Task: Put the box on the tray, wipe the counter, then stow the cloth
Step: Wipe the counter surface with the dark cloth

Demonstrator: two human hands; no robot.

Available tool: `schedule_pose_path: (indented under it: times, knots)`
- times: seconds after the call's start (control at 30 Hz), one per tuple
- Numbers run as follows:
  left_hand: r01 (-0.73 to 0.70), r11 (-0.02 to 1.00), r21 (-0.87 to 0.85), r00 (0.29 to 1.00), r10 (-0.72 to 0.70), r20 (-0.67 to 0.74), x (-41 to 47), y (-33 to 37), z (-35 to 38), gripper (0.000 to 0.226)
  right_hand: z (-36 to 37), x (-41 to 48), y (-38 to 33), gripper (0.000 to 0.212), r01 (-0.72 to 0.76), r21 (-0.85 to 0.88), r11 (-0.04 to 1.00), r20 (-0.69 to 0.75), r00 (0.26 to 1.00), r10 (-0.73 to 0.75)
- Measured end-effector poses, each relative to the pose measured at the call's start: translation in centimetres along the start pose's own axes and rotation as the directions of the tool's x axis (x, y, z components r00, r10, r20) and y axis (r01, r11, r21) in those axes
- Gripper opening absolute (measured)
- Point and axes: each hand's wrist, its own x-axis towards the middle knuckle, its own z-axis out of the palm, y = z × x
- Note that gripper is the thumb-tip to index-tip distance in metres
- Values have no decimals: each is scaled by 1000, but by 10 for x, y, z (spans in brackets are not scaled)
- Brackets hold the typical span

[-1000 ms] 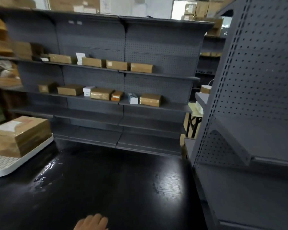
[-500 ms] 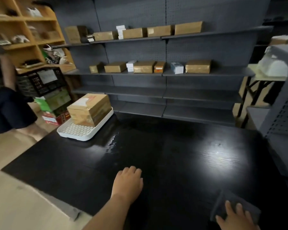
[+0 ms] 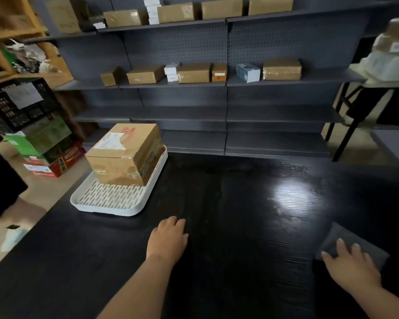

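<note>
The right hand (image 3: 352, 265) is laid palm down on a dark grey cloth (image 3: 346, 233), with the fingers straight and slightly spread, so that the cloth is pressed to the black counter (image 3: 240, 192) near the right edge of the view. The cloth is seen lying flat beneath the fingers and beyond the fingertips.

The left hand (image 3: 168, 239) is rested palm down on the bare counter, well apart from the cloth and to its left. Its fingers are extended and kept close together, and nothing is held in it.

Just beyond the left hand and slightly to its left, a white slotted tray (image 3: 106, 209) is set on the counter. A taped cardboard box (image 3: 127, 155) bearing a white label is placed on the far half of the tray; the slots of the near half are exposed. A bright patch of reflected light is seen on the counter beyond the cloth.

Behind the counter, dark grey pegboard shelving (image 3: 217, 111) is lined with small cardboard parcels (image 3: 194, 73). At the left, a black crate (image 3: 19, 104) is stacked above green and red cartons.
</note>
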Motion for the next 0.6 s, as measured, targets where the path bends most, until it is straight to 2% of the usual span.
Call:
schedule_pose_path:
  times: [0.2,0.33,0.47,0.6]
  knots:
    - [-11,998,-60,999,14,49,74,-40,-1,53,-7,36,-107,65,49,16,999,-13,999,-49]
    - [-13,996,-86,986,27,164,107,-60,6,59,-14,59,-173,65,115,7,993,-6,993,-115]
    - [-36,995,-93,972,56,228,126,-67,12,65,-11,66,-238,65,263,-37,964,13,965,-263]
    - [-46,996,-74,970,62,237,130,-69,14,67,2,43,-277,62,508,-116,854,68,861,-503]
